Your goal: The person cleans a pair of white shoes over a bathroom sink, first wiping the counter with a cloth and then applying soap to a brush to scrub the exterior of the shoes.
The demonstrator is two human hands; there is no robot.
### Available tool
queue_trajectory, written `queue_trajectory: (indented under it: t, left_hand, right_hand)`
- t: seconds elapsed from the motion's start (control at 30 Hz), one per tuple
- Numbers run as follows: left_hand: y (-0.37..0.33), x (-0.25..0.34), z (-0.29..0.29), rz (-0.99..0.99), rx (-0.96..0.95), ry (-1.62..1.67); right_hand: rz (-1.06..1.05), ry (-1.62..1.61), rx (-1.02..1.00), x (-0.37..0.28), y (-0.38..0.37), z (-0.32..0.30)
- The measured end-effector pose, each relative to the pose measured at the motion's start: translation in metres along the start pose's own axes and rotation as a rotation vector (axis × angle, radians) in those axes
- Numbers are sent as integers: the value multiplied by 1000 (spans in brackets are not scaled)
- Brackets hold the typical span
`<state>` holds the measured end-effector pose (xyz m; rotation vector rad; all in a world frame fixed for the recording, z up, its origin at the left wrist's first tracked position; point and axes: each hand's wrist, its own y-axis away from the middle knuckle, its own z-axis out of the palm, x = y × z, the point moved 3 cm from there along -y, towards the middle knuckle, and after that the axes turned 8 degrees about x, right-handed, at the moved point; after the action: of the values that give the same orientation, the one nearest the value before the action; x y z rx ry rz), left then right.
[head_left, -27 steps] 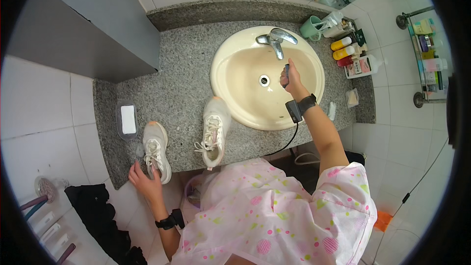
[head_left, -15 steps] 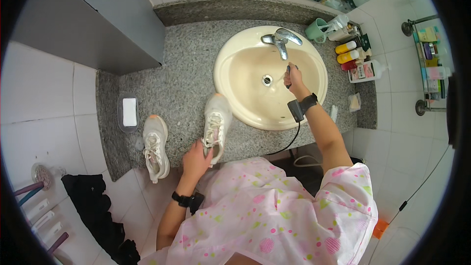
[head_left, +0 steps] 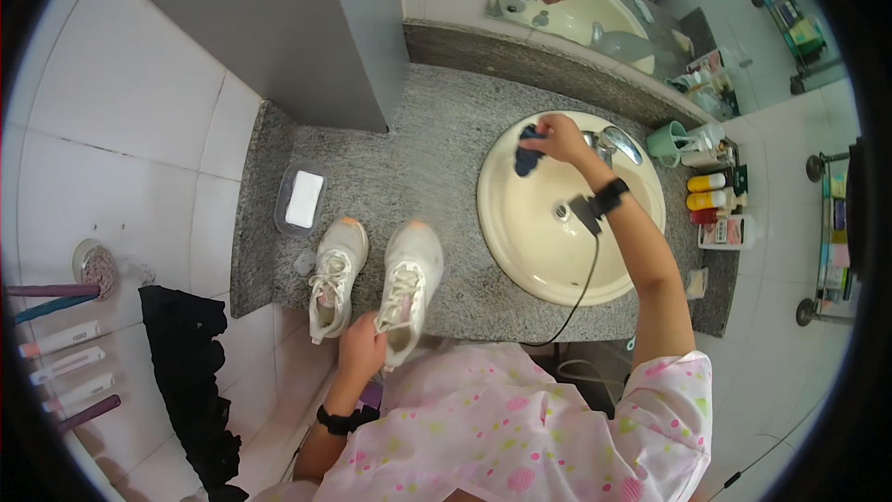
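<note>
Left hand (head_left: 362,348) was curled closed, gripping the heel of a shoe (head_left: 414,260) at the table's (head_left: 446,163) front edge; a second shoe (head_left: 342,249) stood just left. Right hand (head_left: 561,139) was closed, fingertips pinching a dark cloth (head_left: 529,156) over the sink (head_left: 494,232), left of the faucet (head_left: 621,142).

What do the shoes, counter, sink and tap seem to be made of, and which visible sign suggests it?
Shoes: probably fabric, matte, showing no gloss. Counter: likely granite or a stone lookalike, given its grey speckles. Sink: perhaps glazed ceramic, cream and smoothly glossy. Tap: seemingly chromed metal, from its silvery shine.
</note>
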<state>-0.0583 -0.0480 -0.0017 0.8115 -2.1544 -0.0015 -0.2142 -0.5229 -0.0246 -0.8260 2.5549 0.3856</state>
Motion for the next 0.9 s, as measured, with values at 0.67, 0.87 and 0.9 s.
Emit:
queue_trajectory:
  t: [0.67, 0.87, 0.9]
  left_hand:
    - [62, -51, -53, -124, 277, 56]
    - [74, -70, -58, -82, 293, 62]
    - [75, -72, -59, -79, 298, 60]
  right_hand:
    - [-690, -45, 230, -154, 22, 193]
    - [-406, -171, -167, -133, 73, 178]
    - [-433, -271, -57, -145, 60, 170]
